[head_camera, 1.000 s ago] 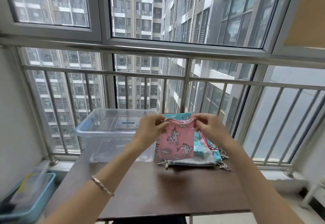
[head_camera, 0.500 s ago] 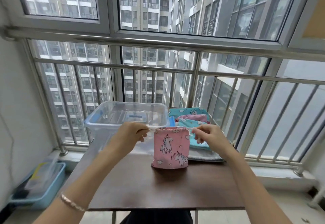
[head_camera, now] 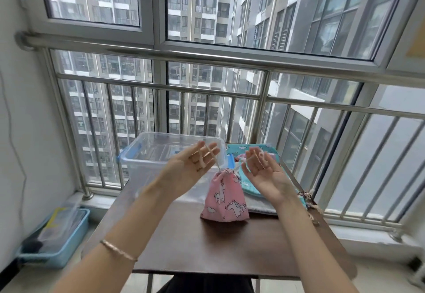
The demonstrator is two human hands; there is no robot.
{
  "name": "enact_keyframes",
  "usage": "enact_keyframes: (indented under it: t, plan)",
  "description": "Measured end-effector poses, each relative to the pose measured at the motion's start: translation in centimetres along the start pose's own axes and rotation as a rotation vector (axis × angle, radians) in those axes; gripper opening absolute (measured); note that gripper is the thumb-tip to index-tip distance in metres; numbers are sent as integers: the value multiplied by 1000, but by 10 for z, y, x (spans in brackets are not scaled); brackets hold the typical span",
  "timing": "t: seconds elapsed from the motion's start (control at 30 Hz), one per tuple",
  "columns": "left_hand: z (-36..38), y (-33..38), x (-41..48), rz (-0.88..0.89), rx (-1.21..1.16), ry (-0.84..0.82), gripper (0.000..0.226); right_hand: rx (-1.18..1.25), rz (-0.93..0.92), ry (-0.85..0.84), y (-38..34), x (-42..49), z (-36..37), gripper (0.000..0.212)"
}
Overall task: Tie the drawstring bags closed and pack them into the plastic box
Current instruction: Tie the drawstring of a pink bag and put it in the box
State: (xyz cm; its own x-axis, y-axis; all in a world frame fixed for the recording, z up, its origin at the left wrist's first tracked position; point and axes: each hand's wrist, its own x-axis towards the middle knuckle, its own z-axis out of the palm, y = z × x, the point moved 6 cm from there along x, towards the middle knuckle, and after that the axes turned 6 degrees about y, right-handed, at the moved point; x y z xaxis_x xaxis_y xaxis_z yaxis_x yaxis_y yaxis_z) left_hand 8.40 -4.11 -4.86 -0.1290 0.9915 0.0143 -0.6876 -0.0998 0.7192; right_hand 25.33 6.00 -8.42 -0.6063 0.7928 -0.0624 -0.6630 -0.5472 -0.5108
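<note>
At the centre of the frame, just below the middle, we have the pink unicorn bag (head_camera: 224, 198) standing upright on the dark brown table (head_camera: 207, 246), its mouth already gathered into a tight neck at the top. From that neck 2 cords run up and outward in a V: one cord end (head_camera: 212, 157) goes up and left to our left hand (head_camera: 190, 166), the other cord end (head_camera: 245, 163) goes up and right to our right hand (head_camera: 264, 173). Both palms face us, fingers loosely spread and slightly curled; each cord seems to lie across or between the fingers, but motion blur keeps us from telling whether it is pinched or only draped. The bag sits directly below and between the 2 hands, its long axis vertical, and the hands look about equally near the neck, so the knot we judge comes next would be made right above it by crossing the cords toward the centre. Behind the left hand, toward the left centre of the frame, stands the clear plastic box (head_camera: 142, 159), open; we cannot make out any bags in it. Behind the right hand lies a flat stack of more bags, the turquoise bag (head_camera: 253, 152) on top. Packing looks barely begun.
</note>
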Motion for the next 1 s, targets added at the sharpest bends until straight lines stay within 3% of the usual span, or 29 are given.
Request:
enact_keyframes:
  t: [0.07, 0.17, 0.33, 0.43, 0.63, 0.8, 1.0]
  plan:
    - [4, -5, 7, 31, 13, 19, 21, -84, 3, -18, 5, 2, 12, 36]
    - [12, -10, 14, 73, 173, -24, 30, -455, -25, -40, 10, 4, 30, 41]
    - [25, -6, 17, 198, 564, -29, 42, -1136, -31, -119, 24, 4, 44, 17]
    - [27, -8, 21, 278, 730, 6, 46, -1363, -138, -101, 20, -1, 51, 22]
    - [26, -13, 25, 388, 944, -17, 40, -1294, -164, -93, 20, -8, 50, 20]
    - [25, -24, 26, 357, 1235, -57, 33, -1129, -138, -122, 21, -10, 44, 23]
    - [16, -36, 25, 253, 1205, 55, 22, -1058, -300, 36, 13, -9, 39, 15]
